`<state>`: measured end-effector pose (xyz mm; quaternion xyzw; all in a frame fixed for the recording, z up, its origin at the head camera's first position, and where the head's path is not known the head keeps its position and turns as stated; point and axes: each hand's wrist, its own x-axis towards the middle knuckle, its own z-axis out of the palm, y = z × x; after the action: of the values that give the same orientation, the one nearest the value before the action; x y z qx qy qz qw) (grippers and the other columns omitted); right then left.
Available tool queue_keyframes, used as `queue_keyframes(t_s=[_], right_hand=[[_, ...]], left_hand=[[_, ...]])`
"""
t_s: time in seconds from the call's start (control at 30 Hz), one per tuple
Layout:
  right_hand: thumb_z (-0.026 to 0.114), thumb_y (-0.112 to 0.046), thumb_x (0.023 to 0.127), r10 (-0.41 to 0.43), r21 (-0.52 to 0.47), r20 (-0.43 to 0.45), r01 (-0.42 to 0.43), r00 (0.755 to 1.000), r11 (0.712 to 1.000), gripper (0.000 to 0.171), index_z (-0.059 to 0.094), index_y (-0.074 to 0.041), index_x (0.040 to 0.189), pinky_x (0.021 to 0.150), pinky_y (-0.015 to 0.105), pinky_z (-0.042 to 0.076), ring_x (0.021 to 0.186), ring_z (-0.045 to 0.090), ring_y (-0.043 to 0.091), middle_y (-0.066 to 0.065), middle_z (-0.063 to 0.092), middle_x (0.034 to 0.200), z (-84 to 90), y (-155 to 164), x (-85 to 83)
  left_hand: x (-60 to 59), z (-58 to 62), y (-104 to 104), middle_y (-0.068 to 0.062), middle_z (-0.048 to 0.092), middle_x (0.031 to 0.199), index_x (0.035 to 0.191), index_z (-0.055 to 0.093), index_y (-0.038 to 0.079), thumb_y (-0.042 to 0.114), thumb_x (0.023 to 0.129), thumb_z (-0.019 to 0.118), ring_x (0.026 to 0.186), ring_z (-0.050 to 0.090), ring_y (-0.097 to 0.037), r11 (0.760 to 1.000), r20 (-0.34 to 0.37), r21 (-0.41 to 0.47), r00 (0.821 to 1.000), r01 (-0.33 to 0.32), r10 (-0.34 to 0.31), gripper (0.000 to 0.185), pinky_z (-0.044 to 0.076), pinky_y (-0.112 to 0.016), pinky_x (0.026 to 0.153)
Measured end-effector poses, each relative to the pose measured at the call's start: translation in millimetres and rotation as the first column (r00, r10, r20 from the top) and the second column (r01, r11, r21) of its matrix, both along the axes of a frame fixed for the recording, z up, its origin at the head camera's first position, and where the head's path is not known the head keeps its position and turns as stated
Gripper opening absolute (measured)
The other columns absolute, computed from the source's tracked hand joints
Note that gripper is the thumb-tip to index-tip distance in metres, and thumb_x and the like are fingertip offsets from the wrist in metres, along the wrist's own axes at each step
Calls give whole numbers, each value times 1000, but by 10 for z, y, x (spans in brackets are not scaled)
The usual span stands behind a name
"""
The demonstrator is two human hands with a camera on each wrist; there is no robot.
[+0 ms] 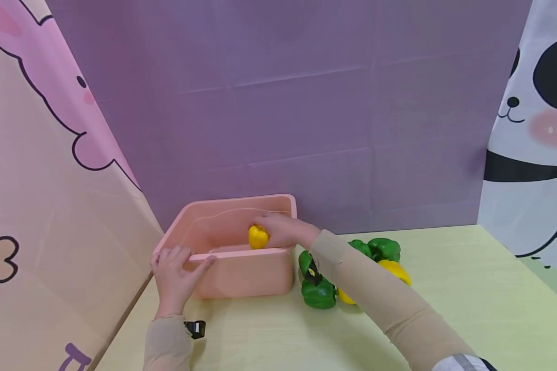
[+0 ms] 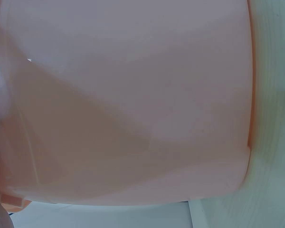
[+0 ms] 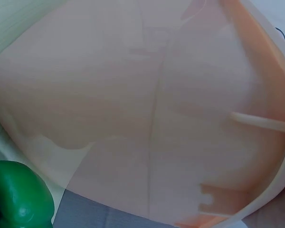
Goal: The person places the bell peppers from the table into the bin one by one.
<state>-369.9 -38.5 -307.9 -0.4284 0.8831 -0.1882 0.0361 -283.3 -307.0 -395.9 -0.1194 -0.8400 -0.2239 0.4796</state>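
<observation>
A pink plastic bin (image 1: 241, 275) stands at the back left of the table, its open top tilted into view. My left hand (image 1: 175, 273) grips its front left corner, fingers over the rim and thumb along the front wall. Inside the bin, near the right end, my right hand (image 1: 282, 230) holds a yellow bell pepper (image 1: 258, 237). Both wrist views are mostly filled by the outer wall of the bin; the right one also catches a green bell pepper (image 3: 23, 197) beside it. The pepper in my right hand is hidden there.
Right of the bin lie several green bell peppers (image 1: 318, 293) and yellow bell peppers (image 1: 396, 271), partly covered by my right forearm. A purple cloth backdrop (image 1: 269, 103) rises behind the pale wooden table (image 1: 445, 288). Printed cloths hang at the left and right.
</observation>
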Motion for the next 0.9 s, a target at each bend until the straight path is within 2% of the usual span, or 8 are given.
queue_keyframes(t_s=[0.33,0.53,0.67,0.9], right_hand=[[75,-31,83,-25,61,-11,26,1000,998,49,54,-19,126,99,34,41,106,51,15,-3,56,117,-41,-20,-38],[71,-23,86,-14,128,-43,20,999,992,35,55,-19,118,94,31,42,100,51,16,-2,56,108,-35,-50,-50],[69,-22,87,-28,173,-43,35,999,984,33,55,-21,117,91,30,43,96,51,16,-2,55,104,-46,-63,-45],[70,-23,88,-46,180,-31,51,998,982,33,55,-21,117,92,30,43,95,52,15,-3,56,102,-66,-83,-35]], left_hand=[[-5,-6,19,-5,57,75,71,55,11,52,71,75,76,44,-28,1000,-30,-10,1000,0,0,46,21,-60,94],[-1,-9,21,-5,57,75,71,55,11,52,72,76,77,44,-28,1000,-20,-5,1000,1,-1,46,21,-61,94],[13,-12,28,-4,56,75,71,55,11,50,71,77,76,43,-27,1000,-8,2,1000,5,-5,44,21,-60,94],[26,-9,26,-5,56,74,70,54,11,51,72,76,76,44,-28,1000,-8,-2,1000,5,-5,45,21,-60,93]])
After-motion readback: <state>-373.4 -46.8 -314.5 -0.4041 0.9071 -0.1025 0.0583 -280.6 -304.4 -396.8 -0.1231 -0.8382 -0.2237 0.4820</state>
